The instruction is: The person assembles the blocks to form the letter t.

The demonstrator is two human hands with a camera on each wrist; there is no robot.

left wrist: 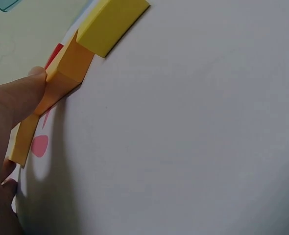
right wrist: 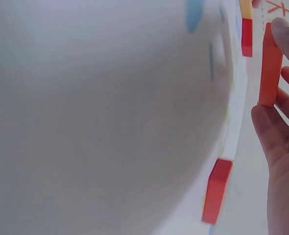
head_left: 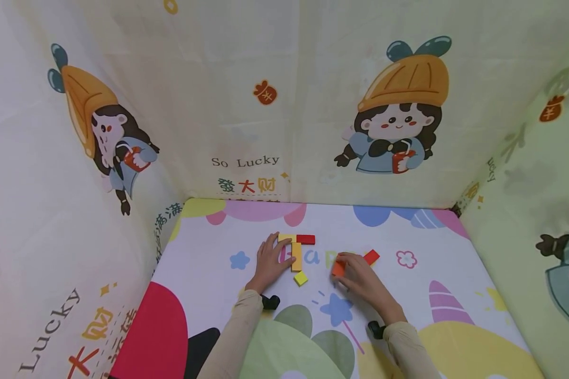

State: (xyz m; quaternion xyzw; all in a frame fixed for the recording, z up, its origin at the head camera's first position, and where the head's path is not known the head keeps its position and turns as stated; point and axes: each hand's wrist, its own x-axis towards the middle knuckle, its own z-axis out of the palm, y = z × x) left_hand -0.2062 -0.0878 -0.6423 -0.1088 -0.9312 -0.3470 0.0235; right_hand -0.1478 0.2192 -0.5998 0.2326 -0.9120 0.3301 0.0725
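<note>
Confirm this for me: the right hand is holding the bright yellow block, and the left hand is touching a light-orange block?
Not quite: the right hand holds an orange block, as the right wrist view shows. The left hand is indeed touching a light-orange block.

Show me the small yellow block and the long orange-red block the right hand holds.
Small yellow block point(head_left: 301, 278): head view, upper face.
Long orange-red block point(right wrist: 270, 71): right wrist view, long face.
</note>
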